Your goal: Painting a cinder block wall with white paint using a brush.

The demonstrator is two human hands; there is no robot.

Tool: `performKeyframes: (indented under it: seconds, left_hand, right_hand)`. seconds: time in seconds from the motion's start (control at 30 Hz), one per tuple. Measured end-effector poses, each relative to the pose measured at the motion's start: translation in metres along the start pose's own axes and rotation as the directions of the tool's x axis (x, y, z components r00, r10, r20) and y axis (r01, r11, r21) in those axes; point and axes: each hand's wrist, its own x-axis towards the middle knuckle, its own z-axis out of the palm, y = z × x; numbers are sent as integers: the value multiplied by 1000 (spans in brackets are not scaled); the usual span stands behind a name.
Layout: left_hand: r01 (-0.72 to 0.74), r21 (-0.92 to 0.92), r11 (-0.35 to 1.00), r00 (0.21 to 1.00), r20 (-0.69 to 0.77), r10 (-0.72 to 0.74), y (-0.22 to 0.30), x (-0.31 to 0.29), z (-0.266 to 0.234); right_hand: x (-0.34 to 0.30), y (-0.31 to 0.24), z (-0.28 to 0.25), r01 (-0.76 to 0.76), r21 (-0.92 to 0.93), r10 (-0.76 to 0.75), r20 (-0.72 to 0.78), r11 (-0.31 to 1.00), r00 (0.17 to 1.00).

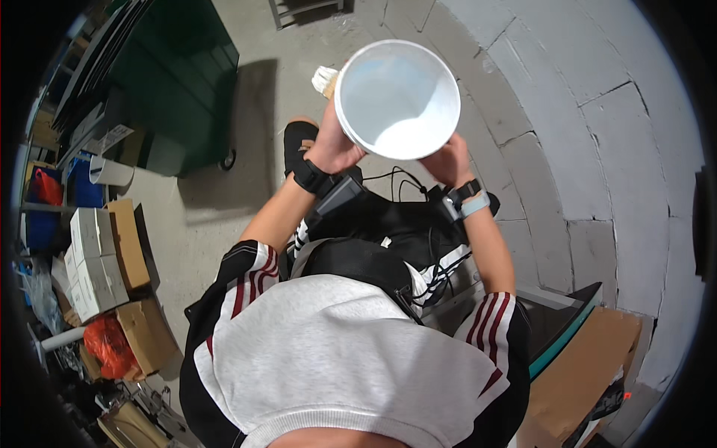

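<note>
Wall: here on the right it rises, pale gray block wall (545, 134) with dark cracked joints, bowed by the lens.
Floor: gray floor (213, 261), scuffed, running down the middle, and a hard shadow falls beside the green bin (183, 82), a big wheeled one at upper left.
Left flank: busy over there! White boxes (97, 261) in a stack, brown cardboard just beside them, and an orange-red bag (110, 347) below.
Right flank: a large cardboard box (571, 373) sits low, close to the wall.
White bucket: centre stage, the white bucket (396, 82) is up in front of the person, between the two hands, its round mouth facing the camera and light pooling inside.
Left hand: the left hand (336, 142) clasps the bucket's lower left side, its fingertips hidden behind it.
Right hand: the right hand (448, 160) matches it at lower right, gripping from underneath, fingers mostly out of sight.
Edges: the rim stands well apart from the bin, with floor between; on the other side comes the wall, and how near, I cannot tell.
Cables: thin black cables (399, 175) loop just below the hands, the tightest clutter around them.
</note>
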Motion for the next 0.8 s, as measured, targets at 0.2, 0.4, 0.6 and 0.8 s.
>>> performKeyframes:
  seconds: [0.2, 0.4, 0.6, 0.8]
  left_hand:
    - [-3, 42, 999, 977, -213, 12, 26, 16, 1]
    - [-120, 158, 980, 978, -152, 144, 18, 55, -192]
    - [-148, 104, 984, 951, -257, 170, 48, 55, -232]
    - [-141, -54, 989, 881, -462, 101, 96, 56, -229]
  right_hand:
    - [85, 37, -185, -270, -949, 7, -272, 161, 962]
    - [106, 193, -189, -287, -958, 795, -164, 13, 584]
    - [106, 217, -205, -594, -804, 948, -190, -1, 255]
    - [104, 203, -134, -555, -823, 882, -343, -117, 323]
